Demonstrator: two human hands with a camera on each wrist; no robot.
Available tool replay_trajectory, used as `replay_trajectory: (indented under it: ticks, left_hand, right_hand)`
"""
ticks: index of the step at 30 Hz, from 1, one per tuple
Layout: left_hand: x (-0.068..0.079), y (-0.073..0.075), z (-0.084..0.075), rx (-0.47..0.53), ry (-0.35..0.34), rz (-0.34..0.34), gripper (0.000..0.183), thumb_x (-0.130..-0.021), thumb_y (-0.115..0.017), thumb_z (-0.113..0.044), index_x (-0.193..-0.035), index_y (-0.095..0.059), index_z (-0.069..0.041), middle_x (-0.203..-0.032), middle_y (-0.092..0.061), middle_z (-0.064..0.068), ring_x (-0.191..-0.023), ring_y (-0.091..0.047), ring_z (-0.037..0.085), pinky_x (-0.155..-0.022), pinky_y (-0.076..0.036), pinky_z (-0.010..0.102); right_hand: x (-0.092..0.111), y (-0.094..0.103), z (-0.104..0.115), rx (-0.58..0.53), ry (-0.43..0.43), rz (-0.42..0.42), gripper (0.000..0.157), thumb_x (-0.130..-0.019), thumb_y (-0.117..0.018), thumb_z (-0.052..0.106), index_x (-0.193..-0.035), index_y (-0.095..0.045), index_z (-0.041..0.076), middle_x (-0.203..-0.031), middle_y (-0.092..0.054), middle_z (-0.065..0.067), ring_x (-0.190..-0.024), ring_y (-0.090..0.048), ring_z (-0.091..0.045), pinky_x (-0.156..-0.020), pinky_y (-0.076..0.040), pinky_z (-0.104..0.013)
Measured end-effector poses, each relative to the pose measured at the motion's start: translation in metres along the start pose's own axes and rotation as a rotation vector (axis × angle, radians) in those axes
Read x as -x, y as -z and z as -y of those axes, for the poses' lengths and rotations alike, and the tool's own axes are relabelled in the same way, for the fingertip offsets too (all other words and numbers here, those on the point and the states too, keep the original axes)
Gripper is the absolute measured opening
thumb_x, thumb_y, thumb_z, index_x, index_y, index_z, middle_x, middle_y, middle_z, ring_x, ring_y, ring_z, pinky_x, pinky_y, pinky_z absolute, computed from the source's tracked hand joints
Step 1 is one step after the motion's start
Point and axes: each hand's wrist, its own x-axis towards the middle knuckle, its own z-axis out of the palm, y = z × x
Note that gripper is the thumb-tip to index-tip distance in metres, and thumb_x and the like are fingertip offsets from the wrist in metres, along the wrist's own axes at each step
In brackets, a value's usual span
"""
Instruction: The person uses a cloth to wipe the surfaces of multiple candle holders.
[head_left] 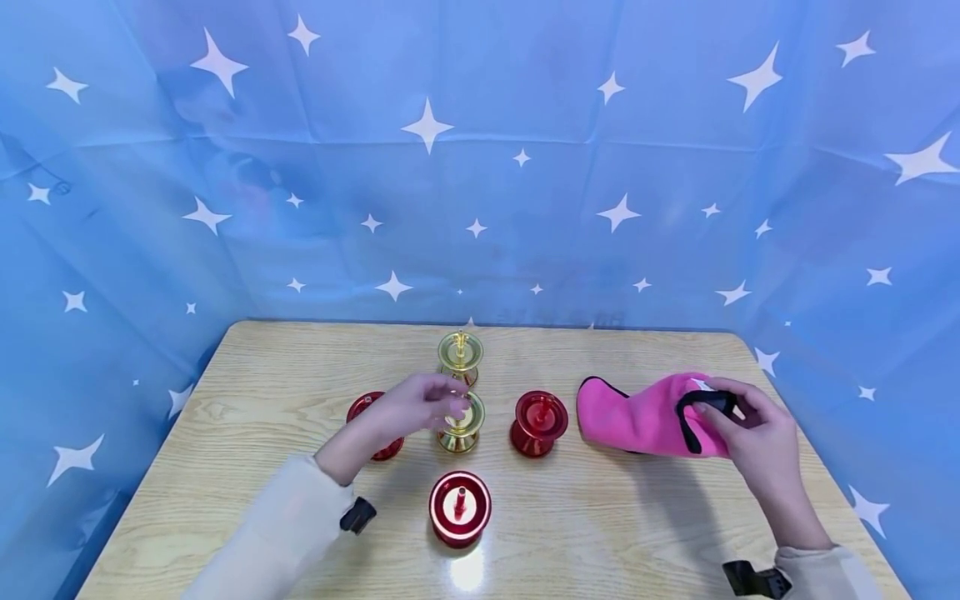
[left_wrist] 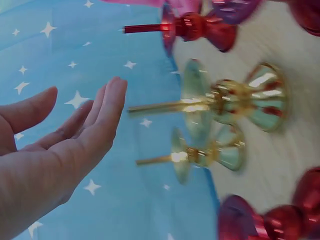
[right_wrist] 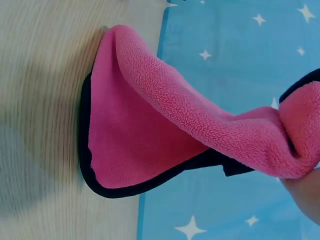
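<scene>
Pink cloth [head_left: 637, 423]; in right hand [head_left: 765, 440]

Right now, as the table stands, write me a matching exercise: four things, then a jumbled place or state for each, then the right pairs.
Column one
1. left hand
2. right hand
3. rear gold holder
4. front red holder

Column two
A. grips the pink cloth
B. lowest of the holders in the head view
C. holds nothing
D. highest of the holders in the head view

Pairs: 1-C, 2-A, 3-D, 4-B
</scene>
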Motion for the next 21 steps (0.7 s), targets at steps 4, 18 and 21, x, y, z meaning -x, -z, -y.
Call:
replay_trajectory:
  ticks: [4,18,21]
  left_hand:
    - [0.010,0.004,0.022,0.023,0.013,0.037,0.033,-0.090,-0.052,0.003,-0.120,-0.045,0.015,-0.100,-0.059,0.020,-0.092,-0.059,0.024,-0.080,-0.052,0.039]
    - [0.031,-0.009,0.085,0.173,0.134,0.178,0.028,-0.086,-0.057,0.000,-0.110,-0.052,0.014,-0.078,-0.060,0.007,-0.069,-0.062,0.017,-0.067,-0.055,0.038]
    - [0.033,-0.013,0.086,0.224,0.146,0.170,0.023,-0.086,-0.056,0.004,-0.106,-0.052,0.015,-0.076,-0.059,0.008,-0.066,-0.063,0.018,-0.068,-0.055,0.038]
  right_hand:
    - [0.001,-0.001,-0.003,-0.080,0.004,0.012,0.032,-0.078,-0.067,-0.006,-0.110,-0.063,-0.001,-0.100,-0.058,0.007,-0.085,-0.060,0.003,-0.059,-0.050,-0.011]
    - [0.004,-0.006,-0.008,0.115,0.010,0.012,0.036,-0.078,-0.069,-0.001,-0.113,-0.061,0.001,-0.098,-0.058,0.015,-0.079,-0.059,0.005,-0.056,-0.049,-0.012]
    - [0.005,-0.008,-0.009,0.086,0.011,0.023,0.036,-0.078,-0.069,-0.002,-0.113,-0.061,-0.001,-0.098,-0.060,0.014,-0.078,-0.060,0.003,-0.056,-0.049,-0.012]
